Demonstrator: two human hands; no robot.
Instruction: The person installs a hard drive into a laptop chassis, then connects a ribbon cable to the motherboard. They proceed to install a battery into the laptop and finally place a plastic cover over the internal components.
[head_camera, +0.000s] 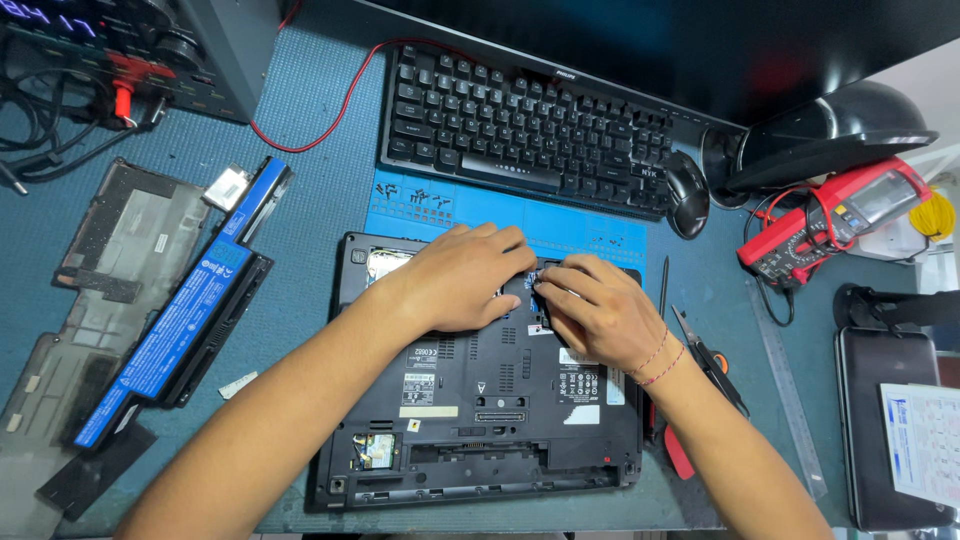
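Black laptop (480, 400) lies bottom-up at centre of the teal mat (320, 130), both hands pressed on its open bay near the far edge. Left hand (462, 277) flat, fingers loosely spread; right hand (597, 310) curled, fingertips pinching something small, can't tell what. Blue battery (175, 330) at 9 o'clock, keyboard (525, 135) at 12, red multimeter (835, 215) at 2, cutters (712, 365) at 3.

Black laptop base (480, 400); blue-labelled battery (180, 335); red multimeter (835, 220); black keyboard (525, 130); teal mat (310, 220).

One laptop (480, 400), one keyboard (525, 130), one mouse (687, 193), one multimeter (835, 220).
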